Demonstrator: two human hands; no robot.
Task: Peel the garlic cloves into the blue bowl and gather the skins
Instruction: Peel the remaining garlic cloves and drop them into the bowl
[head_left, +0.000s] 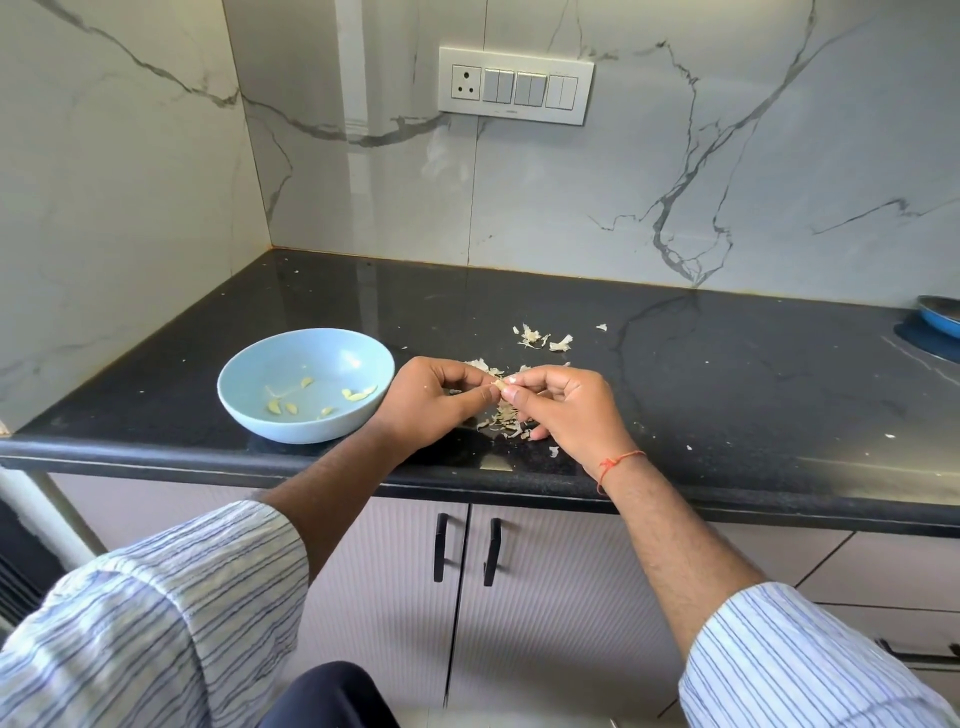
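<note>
A light blue bowl (332, 353) sits on the black counter at the left, with several peeled garlic cloves (284, 407) in it. Right of the bowl, my left hand (434, 402) and my right hand (563, 408) meet above the counter. Both pinch one small garlic clove (498, 385) between fingertips and thumbs. A pile of papery skins (504, 420) lies under my hands. More skins (543, 339) are scattered farther back on the counter.
The black counter (727, 384) runs to marble walls at the back and left. A blue pan (941, 314) shows at the far right edge. A switch panel (516, 85) is on the back wall. Cabinet doors with black handles (467, 551) are below.
</note>
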